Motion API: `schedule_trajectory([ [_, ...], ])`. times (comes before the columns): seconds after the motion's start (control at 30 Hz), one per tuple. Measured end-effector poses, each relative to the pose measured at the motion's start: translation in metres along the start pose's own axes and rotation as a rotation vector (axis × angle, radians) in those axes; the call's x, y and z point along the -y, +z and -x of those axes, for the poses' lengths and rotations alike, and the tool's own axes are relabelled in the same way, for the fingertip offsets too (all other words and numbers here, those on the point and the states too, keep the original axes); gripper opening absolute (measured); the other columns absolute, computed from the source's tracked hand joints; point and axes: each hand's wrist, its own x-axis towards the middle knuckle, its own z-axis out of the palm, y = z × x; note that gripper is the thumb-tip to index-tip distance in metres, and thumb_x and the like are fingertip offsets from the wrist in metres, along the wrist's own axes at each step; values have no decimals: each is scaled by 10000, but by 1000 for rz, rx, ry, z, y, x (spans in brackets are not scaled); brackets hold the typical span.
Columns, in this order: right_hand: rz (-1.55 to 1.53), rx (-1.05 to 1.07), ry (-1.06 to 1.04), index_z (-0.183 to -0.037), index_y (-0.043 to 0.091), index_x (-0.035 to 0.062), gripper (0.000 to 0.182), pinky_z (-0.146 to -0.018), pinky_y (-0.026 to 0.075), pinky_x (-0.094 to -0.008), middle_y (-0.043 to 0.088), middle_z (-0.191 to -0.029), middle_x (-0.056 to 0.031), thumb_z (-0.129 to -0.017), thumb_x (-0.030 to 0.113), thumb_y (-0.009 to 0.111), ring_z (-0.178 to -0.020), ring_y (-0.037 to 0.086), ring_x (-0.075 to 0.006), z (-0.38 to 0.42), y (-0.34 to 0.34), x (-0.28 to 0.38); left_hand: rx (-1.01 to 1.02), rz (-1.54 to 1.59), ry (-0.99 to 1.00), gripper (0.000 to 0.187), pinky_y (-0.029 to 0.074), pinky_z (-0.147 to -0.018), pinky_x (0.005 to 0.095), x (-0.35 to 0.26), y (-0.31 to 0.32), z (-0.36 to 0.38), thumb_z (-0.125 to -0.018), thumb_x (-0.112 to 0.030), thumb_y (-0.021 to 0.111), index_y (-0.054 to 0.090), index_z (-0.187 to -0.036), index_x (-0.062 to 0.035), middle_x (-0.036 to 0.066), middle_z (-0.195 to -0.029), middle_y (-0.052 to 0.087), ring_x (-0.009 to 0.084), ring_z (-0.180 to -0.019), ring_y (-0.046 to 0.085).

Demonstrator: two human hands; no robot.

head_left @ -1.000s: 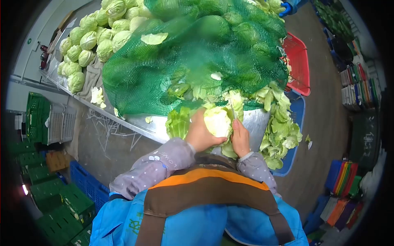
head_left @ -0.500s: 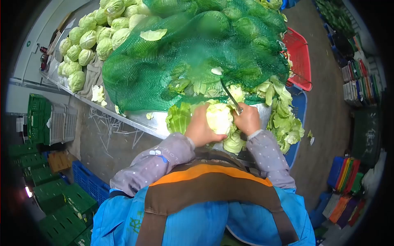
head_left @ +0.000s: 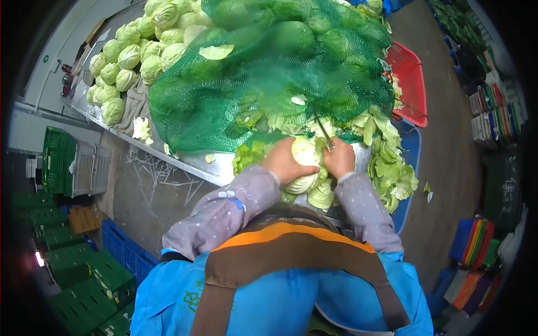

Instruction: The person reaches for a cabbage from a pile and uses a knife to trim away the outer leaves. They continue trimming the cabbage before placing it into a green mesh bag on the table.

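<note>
My left hand (head_left: 284, 162) is closed around the left side of a pale green cabbage (head_left: 304, 158) at the near edge of the metal table (head_left: 216, 167). In my right hand (head_left: 339, 158) is a knife (head_left: 321, 129), its dark, narrow blade pointing up and away from me. The right fingers are close against the cabbage's right side, where loose leaves partly cover it. A big green mesh sack (head_left: 224, 101) with cabbages inside lies just beyond my hands. Trimmed leaves (head_left: 388, 162) hang in a heap to the right of my right hand.
Bare cabbages (head_left: 129, 56) are piled at the table's far left beside a grey cloth (head_left: 133, 107). A red basket (head_left: 412, 84) and a blue bin (head_left: 412, 145) stand at the right. Green crates (head_left: 84, 280) and a blue crate (head_left: 126, 246) sit on the floor at left.
My left hand has turned the cabbage, so its rounded, ribbed side now shows instead of the pale cut-looking face. The knife stays in my right hand. The view has shifted slightly.
</note>
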Motion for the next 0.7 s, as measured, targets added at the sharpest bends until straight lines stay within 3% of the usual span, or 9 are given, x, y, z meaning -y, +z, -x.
schedule_trajectory([
  [0.1,-114,58,89,-941,657,44,309,-705,500,-454,653,-801,-223,-722,257,701,-776,629,-403,-27,13,-39,-196,-2,298,935,451,-943,383,24,13,11,-562,-415,863,436,-1271,19,214,-1176,552,327,-1098,554],
  [0.17,-41,-177,101,-965,664,48,339,-732,499,-450,654,-857,-230,-716,274,710,-821,628,-399,-24,17,-40,-230,-3,405,898,456,-938,382,48,13,29,-570,-402,862,445,-1252,9,213,-1170,551,308,-1114,545],
  [0.27,-68,-121,202,-1129,607,58,524,-801,504,-401,659,-961,-213,-691,292,772,-901,642,-350,-43,-15,-35,-213,372,52,911,430,-957,421,65,-2,39,-636,-405,829,361,-1307,-5,203,-1172,524,284,-1134,511],
  [0.33,-151,-206,51,-1180,572,51,597,-833,496,-392,643,-1035,-208,-676,280,795,-958,631,-323,-19,-36,-8,-302,1336,-396,797,438,-951,536,57,-6,33,-741,-383,765,236,-1245,-65,224,-1297,390,343,-1201,458],
  [0.4,-219,-272,-118,-1231,538,45,673,-865,487,-383,627,-1108,-204,-661,268,818,-1014,621,-295,10,-28,10,-306,1455,-379,657,387,-984,592,42,-6,28,-799,-373,714,231,-1149,-99,226,-1311,338,375,-1204,434],
  [0.47,-613,67,-123,-1296,476,26,756,-895,476,-355,580,-1202,-186,-648,175,836,-1078,581,-239,33,-10,22,-282,1241,-457,637,410,-970,574,35,3,26,-807,-341,712,273,-1180,-69,220,-1288,376,339,-1174,458],
  [0.53,-686,79,-87,-1319,450,20,766,-888,477,-334,585,-1189,-172,-658,124,822,-1062,579,-218,29,-1,20,-193,1089,-403,290,525,-858,437,33,21,27,-848,-148,670,524,-1060,-12,157,-1099,556,240,-1004,580],
  [0.6,-755,79,-51,-1343,423,14,780,-880,479,-313,589,-1175,-158,-668,74,809,-1046,577,-197,25,1,13,-124,1007,-260,158,561,-756,383,48,23,25,-829,-26,648,561,-960,-21,131,-1031,598,221,-830,633],
  [0.7,-865,242,5,-1352,414,18,796,-885,467,-273,574,-1193,-114,-646,-50,776,-1046,560,-156,24,-1,-9,-117,84,-288,186,544,-638,315,60,-28,34,-729,54,675,556,-846,-27,137,-910,610,205,-737,643],
])
